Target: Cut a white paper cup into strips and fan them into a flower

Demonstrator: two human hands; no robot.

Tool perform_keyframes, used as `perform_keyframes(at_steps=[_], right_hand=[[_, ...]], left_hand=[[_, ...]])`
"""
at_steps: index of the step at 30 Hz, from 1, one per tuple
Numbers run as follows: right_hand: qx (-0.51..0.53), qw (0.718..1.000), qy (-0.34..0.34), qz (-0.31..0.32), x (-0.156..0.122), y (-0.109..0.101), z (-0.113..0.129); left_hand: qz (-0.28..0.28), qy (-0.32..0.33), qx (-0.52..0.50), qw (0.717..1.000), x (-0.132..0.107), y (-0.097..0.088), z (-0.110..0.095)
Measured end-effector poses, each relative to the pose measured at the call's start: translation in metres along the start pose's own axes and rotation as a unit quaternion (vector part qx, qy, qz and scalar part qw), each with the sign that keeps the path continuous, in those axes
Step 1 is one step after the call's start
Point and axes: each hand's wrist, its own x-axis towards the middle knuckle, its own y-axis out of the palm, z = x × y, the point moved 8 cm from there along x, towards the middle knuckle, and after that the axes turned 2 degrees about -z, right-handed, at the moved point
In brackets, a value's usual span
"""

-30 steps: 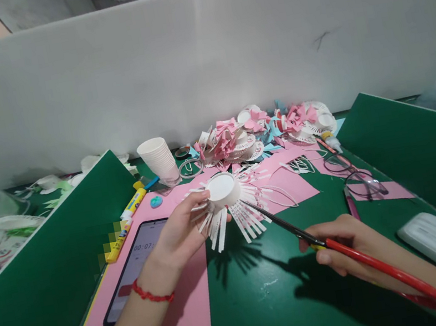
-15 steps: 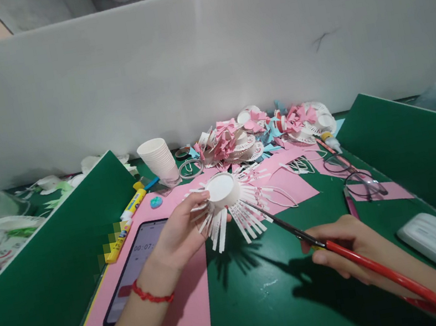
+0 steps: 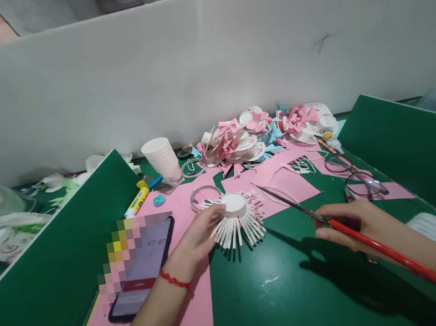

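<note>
Two bare hands work over a green surface [image 3: 292,296] strewn with craft paper. Nearest the camera, the right hand [image 3: 353,226] is closed around the red handles of a pair of scissors [image 3: 339,227], whose thin blades point away to the left, toward the cut paper cup [image 3: 235,213], and stop short of it. The left hand [image 3: 193,241], a red cord at its wrist, has its fingers curled onto the left edge of that cup, which sits upside down with its wall sliced into white strips fanned outward; whether it rests on the surface or is held just above it cannot be told. Left of this hand a phone [image 3: 146,268] lies on a pink sheet [image 3: 194,313]. Just beyond the cup a thin ring [image 3: 202,193] rests on more pink paper. Beyond the right hand lie a pair of glasses [image 3: 357,175]. Farther off stand a stack of white cups [image 3: 163,158] and a heap of pink, white and blue cuttings [image 3: 263,132] against the white partition [image 3: 201,65].
</note>
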Motion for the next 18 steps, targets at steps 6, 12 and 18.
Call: perform_keyframes(at_steps=[6,12,18], right_hand=[[-0.052,0.998,-0.013,-0.029,0.008,0.002,-0.007],[-0.103,0.988,0.029,-0.112,0.012,-0.001,-0.025],[-0.214,0.967,0.038,-0.132,0.022,0.017,-0.041]], left_hand=[[0.028,-0.012,0.149,0.988,-0.007,-0.005,0.018],[0.126,0.001,0.273,0.954,-0.012,0.006,0.016],[0.154,0.064,0.293,0.941,-0.014,0.007,0.011]])
